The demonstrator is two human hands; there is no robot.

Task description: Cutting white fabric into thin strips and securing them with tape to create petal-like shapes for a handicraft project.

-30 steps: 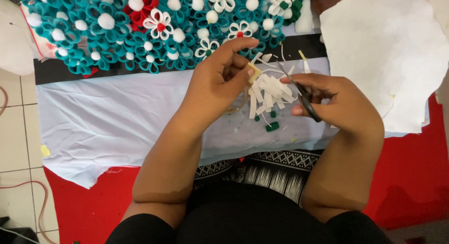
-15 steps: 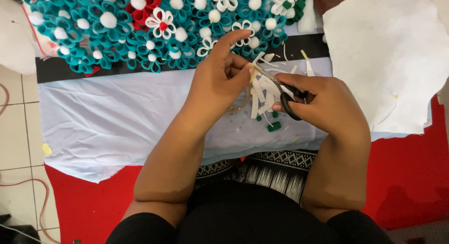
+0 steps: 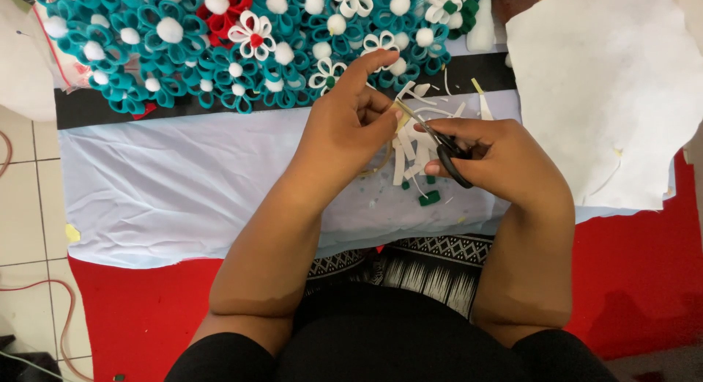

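Both hands have drifted slightly left since the earlier frame; the left hand [image 3: 350, 125] pinches a small pale strip [image 3: 402, 112] at its fingertips, forefinger outstretched. The right hand [image 3: 498, 156] grips black scissors [image 3: 438, 142], their long axis pointing up-left at the strip; white scraps [image 3: 407, 149] lie beneath, bare cloth [image 3: 176, 191] spreading left.

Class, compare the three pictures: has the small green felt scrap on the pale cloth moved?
No. The green scrap lies at the same spot on the pale cloth, just above the patterned fabric edge, throughout.

Single head-worn view, looking steeply down, close over lap, floor at edges
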